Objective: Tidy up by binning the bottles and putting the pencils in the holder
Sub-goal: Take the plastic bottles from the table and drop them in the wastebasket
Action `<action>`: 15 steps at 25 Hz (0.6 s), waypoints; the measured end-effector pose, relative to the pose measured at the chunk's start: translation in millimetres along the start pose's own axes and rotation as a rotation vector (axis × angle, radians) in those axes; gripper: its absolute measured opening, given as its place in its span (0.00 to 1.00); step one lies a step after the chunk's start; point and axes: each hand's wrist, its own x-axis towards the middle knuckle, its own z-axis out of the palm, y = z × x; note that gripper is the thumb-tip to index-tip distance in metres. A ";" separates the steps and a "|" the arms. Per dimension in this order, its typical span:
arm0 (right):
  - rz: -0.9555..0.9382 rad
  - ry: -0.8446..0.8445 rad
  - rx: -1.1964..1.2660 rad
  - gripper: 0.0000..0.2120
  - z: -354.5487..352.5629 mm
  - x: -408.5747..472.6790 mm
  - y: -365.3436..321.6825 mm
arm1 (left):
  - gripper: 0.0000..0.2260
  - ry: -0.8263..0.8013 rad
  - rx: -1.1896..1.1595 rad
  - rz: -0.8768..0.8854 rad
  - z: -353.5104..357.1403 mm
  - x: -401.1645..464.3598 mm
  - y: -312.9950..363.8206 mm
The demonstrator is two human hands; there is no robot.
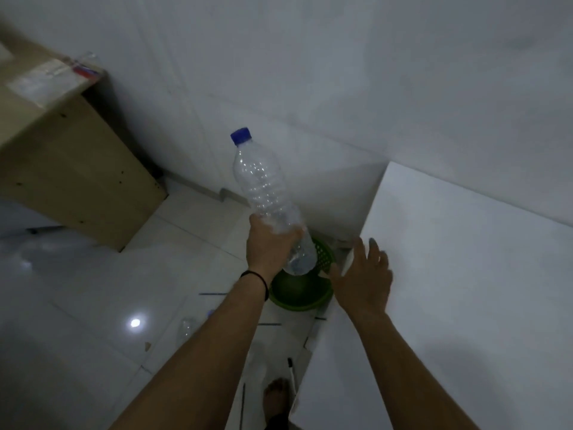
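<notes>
Now your left hand (pixel 270 243) grips a clear bottle (pixel 269 202) by its lower half, base just above the green bin (pixel 302 290) on the floor; your right hand (pixel 364 274), fingers spread, holds nothing, near the white table (pixel 465 274).

Left hand (pixel 268 243) gripping clear bottle (pixel 266 193), blue cap (pixel 241 135) up, above green bin (pixel 302 287). Right hand (pixel 364 274) spread, empty, just right of bin.

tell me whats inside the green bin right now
Little shows inside the green bin: a bare green floor and perforated wall. The clear bottle, gripped by the left hand, hangs over the bin's mouth and covers part of it; the forearm hides the near-left rim.
</notes>
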 end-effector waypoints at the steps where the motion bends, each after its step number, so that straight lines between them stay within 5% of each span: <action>1: 0.005 -0.012 -0.031 0.38 10.6 3.8 -0.9 | 0.33 -0.007 0.060 0.021 9.9 9.0 -14.1; 8: -0.011 0.221 -0.135 0.32 67.7 9.9 2.2 | 0.40 -0.057 0.361 -0.071 80.5 66.5 -138.4; 15: 0.003 0.238 -0.178 0.24 76.5 13.2 3.1 | 0.41 -0.110 0.399 -0.096 115.4 92.9 -192.3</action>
